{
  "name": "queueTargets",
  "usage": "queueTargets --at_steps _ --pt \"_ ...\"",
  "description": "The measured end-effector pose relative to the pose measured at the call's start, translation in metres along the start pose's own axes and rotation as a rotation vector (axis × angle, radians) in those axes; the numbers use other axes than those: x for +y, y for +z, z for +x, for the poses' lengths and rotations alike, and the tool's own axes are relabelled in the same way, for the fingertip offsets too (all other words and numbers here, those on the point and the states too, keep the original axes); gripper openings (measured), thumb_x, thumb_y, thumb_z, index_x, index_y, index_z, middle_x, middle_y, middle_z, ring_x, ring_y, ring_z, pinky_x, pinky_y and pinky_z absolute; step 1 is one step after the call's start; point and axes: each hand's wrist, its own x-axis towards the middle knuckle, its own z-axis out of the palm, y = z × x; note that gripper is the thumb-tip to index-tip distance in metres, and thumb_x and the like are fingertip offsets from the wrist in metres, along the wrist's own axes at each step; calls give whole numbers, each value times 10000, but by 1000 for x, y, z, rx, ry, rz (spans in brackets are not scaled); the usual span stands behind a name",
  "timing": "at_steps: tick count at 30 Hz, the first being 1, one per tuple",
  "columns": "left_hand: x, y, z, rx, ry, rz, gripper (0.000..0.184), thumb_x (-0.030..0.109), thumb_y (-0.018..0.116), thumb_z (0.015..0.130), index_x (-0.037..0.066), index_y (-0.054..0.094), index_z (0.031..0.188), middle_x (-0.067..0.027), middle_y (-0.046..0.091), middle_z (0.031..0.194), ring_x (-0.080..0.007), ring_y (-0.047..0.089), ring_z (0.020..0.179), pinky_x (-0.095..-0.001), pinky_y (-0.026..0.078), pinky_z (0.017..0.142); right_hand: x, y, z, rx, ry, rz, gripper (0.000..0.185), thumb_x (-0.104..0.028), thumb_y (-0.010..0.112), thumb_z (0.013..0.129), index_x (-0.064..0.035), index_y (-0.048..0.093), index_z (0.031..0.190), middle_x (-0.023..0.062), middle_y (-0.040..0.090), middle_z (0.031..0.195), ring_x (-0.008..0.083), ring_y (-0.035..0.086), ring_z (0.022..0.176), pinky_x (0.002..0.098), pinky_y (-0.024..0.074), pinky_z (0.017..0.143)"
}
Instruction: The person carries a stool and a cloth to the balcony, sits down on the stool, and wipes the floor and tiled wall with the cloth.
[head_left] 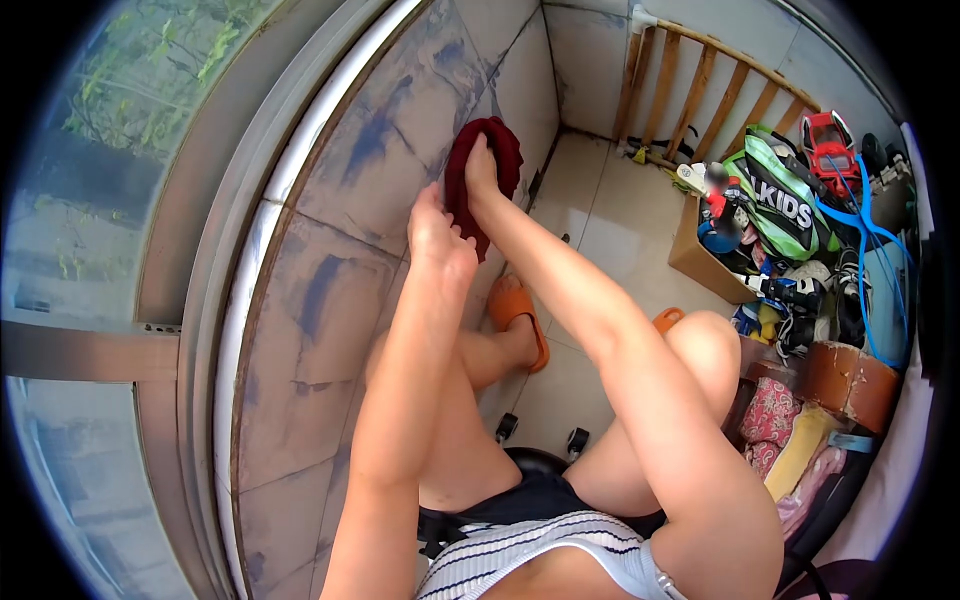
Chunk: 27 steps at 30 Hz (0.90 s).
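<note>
A dark red cloth (508, 152) is bunched against the tiled wall in front of me, its lower part hanging down. My right hand (482, 170) reaches across and grips it, the cloth bulging on both sides of the fingers, whose tips are hidden in it. Just left of the cloth and lower, my left hand (440, 238) is by the wall, palm turned partly up. Its fingers look loosely bent and apart, with nothing visible in them; whether they touch the cloth's edge I cannot tell.
Left is a window frame (160, 355) above the tiled wall (320, 290). On the floor, an orange slipper (520, 315) is on my foot. Caster wheels (507, 428) show beneath me. To the right are a cardboard box (700, 255) of toys, a green bag (785, 195) and a wooden rail (700, 85).
</note>
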Motion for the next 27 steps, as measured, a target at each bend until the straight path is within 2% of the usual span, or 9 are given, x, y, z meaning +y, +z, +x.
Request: queueTargets --at_steps 4,8,11,14,16,19,22,26,27 --pt "-3 -21 -7 -69 34 -2 750 389 406 893 34 -10 1407 -186 -80 1466 -256 -79 1366 -417 -8 1079 -44 16 -19 65 -121 -168 648 -496 282 892 14 391 1276 208 320 1364 356 260 1254 403 192 1041" --pt "-1 -31 -15 8 30 -27 672 381 382 906 26 95 1398 -182 61 1460 -266 32 1361 -416 13 1078 -66 44 -27 -11 -888 -342 495 -391 397 876 12 501 1143 205 404 1260 413 281 1178 501 147 1018" --pt "0 -41 -18 -68 88 -66 539 341 340 927 34 226 1355 -135 254 1389 -264 235 1284 -431 138 1063 -84 43 -90 -67 -1127 -120 455 -385 438 857 -38 517 1141 188 421 1250 399 285 1186 512 123 1028" --pt "-1 -49 -31 -138 154 -206 441 300 305 942 48 308 1303 -83 361 1298 -241 369 1168 -437 267 1010 -55 36 -121 -135 -1154 -157 427 -384 459 848 -89 522 1150 177 450 1238 382 315 1193 469 155 1045" --pt "-5 -58 -36 -134 64 -244 436 284 294 946 56 289 1318 -71 351 1314 -244 393 1160 -433 332 970 -26 29 -130 -269 -867 -148 447 -402 431 857 -76 521 1150 204 482 1202 392 402 1151 431 254 1015" --pt "-16 -65 -49 -20 16 -229 502 336 306 942 17 260 1326 -106 340 1322 -252 375 1181 -429 300 1000 10 12 -127 -366 -749 -643 449 -401 358 889 -89 490 1184 238 513 1148 406 485 1070 448 347 941" --pt "-29 -72 -67 -9 -35 -219 598 386 322 932 -43 211 1333 -145 307 1342 -255 348 1210 -399 273 1028 5 9 -139 -218 -274 -470 485 -412 223 924 -100 433 1231 271 544 1084 433 484 1042 479 367 894" --pt "-24 -73 -69 -41 8 -164 565 373 294 940 -25 228 1335 -134 320 1349 -250 338 1231 -376 286 1028 -12 19 -146 -143 -305 -317 631 -495 227 900 22 516 1117 288 523 1111 434 451 1078 447 318 949" --pt "-26 -72 -66 -84 93 -205 530 358 263 945 -2 250 1334 -118 341 1339 -238 356 1220 -374 301 1020 -13 28 -149 -82 -515 -202 573 -463 263 904 -4 508 1144 278 512 1135 415 437 1103 433 323 950"
